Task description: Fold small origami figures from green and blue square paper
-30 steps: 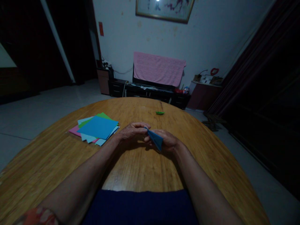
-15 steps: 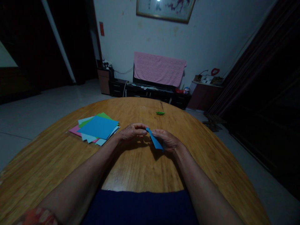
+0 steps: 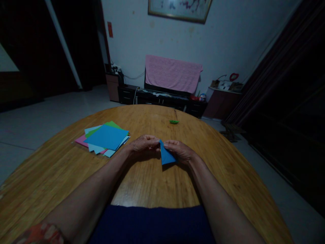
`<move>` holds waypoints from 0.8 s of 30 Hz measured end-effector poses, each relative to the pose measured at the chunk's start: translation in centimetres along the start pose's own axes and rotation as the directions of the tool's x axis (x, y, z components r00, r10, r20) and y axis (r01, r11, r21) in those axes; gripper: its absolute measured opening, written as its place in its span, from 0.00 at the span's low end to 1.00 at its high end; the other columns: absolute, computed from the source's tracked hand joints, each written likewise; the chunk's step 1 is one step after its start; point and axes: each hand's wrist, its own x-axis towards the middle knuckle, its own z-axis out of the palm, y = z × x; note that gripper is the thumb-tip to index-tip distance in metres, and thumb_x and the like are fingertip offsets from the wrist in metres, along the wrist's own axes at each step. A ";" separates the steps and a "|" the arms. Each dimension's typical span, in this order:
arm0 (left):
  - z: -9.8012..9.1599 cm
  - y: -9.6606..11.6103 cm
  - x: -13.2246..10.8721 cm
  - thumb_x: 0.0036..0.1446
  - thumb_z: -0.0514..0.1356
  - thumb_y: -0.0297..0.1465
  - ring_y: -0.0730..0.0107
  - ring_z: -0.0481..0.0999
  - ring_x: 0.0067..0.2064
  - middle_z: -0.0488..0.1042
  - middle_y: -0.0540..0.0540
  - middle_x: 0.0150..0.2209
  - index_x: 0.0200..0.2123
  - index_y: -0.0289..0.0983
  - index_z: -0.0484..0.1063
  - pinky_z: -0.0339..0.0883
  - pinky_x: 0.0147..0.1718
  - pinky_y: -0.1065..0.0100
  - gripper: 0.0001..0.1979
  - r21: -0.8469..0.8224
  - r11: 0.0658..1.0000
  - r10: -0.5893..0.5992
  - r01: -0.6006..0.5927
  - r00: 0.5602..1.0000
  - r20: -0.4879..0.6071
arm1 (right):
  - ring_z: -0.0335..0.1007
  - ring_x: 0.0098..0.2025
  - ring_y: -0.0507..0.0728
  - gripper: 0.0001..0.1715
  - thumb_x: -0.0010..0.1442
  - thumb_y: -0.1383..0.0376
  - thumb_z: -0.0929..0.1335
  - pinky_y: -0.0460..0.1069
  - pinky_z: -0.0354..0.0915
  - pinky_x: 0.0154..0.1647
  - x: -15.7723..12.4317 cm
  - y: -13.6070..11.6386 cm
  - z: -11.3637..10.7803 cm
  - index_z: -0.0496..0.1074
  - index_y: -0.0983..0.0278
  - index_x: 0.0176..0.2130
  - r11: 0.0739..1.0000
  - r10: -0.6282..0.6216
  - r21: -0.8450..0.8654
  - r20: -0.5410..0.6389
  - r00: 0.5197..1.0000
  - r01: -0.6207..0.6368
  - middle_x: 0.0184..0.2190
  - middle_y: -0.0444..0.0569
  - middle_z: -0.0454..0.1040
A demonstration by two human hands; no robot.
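A folded piece of blue paper [image 3: 167, 157], roughly triangular, is held just above the table between my two hands. My left hand [image 3: 145, 143] pinches its upper tip with thumb and fingers. On the other side, my right hand [image 3: 179, 151] grips its upper right edge, thumb on top. The paper's wide end points down toward me. To the left lies a fanned stack of coloured paper sheets, with a blue sheet [image 3: 108, 137] on top and green, pink and pale blue ones beneath. A small green folded paper piece [image 3: 174, 122] rests beyond my hands.
The round wooden table [image 3: 147, 189] fills the space before me. Past its far edge stands a low black cabinet [image 3: 162, 99] with a screen under a pink cloth [image 3: 172, 74]. A dark curtain [image 3: 264, 64] hangs at the right.
The blue folded paper has turned from nearly edge-on to show its broad triangular face, its lower corner now further left. My left fingers have closed in on its tip.
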 end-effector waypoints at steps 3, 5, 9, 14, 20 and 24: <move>0.0 -0.2 -0.2 0.46 0.68 0.36 0.76 0.66 0.24 0.65 0.50 0.19 0.19 0.32 0.68 0.62 0.28 0.69 0.16 -0.066 0.998 -0.001 0.005 0.998 0.057 | 0.68 0.29 0.52 0.18 0.44 0.56 0.76 0.47 0.61 0.34 0.1 0.2 -0.2 0.73 0.64 0.31 1.000 -0.001 -0.022 -0.012 1.000 0.001 0.29 0.46 0.76; 0.1 -0.3 -0.2 0.46 0.68 0.36 0.75 0.66 0.24 0.63 0.51 0.18 0.18 0.33 0.66 0.62 0.29 0.68 0.17 -0.090 0.996 0.002 0.004 0.998 0.070 | 0.65 0.27 0.50 0.18 0.43 0.56 0.77 0.46 0.59 0.31 0.2 0.2 -0.3 0.73 0.64 0.30 0.999 -0.001 -0.045 -0.032 0.999 -0.001 0.27 0.45 0.74; 0.0 -0.3 -0.2 0.44 0.69 0.35 0.76 0.66 0.23 0.63 0.51 0.18 0.17 0.32 0.66 0.62 0.29 0.68 0.17 -0.054 0.998 -0.022 0.025 0.999 0.048 | 0.60 0.24 0.48 0.20 0.41 0.55 0.77 0.46 0.54 0.27 0.2 0.1 -0.2 0.72 0.65 0.28 0.993 -0.006 -0.114 -0.081 0.997 -0.003 0.23 0.42 0.70; -0.3 -0.7 -0.1 0.44 0.69 0.35 0.75 0.67 0.24 0.66 0.50 0.19 0.21 0.32 0.71 0.63 0.29 0.67 0.13 -0.070 0.996 -0.054 0.057 0.998 0.041 | 0.58 0.24 0.48 0.20 0.42 0.54 0.77 0.46 0.53 0.26 0.3 0.2 -0.3 0.72 0.65 0.28 0.984 -0.017 -0.177 -0.095 0.995 0.000 0.22 0.42 0.68; -0.7 -1.2 0.1 0.46 0.68 0.33 0.75 0.67 0.23 0.66 0.50 0.19 0.22 0.32 0.72 0.65 0.31 0.66 0.11 -0.072 0.996 -0.046 0.051 0.996 0.071 | 0.58 0.24 0.48 0.19 0.43 0.54 0.76 0.46 0.52 0.26 0.4 0.3 -0.6 0.72 0.64 0.28 0.982 -0.014 -0.187 -0.076 0.997 0.000 0.22 0.42 0.69; -0.2 -1.0 -0.1 0.46 0.67 0.33 0.74 0.68 0.24 0.66 0.50 0.19 0.21 0.32 0.71 0.66 0.32 0.64 0.11 -0.097 0.995 -0.025 0.030 0.999 0.047 | 0.58 0.23 0.48 0.18 0.42 0.56 0.77 0.45 0.54 0.26 0.3 0.3 -0.5 0.72 0.64 0.28 0.991 0.000 -0.131 -0.056 0.998 -0.007 0.22 0.42 0.69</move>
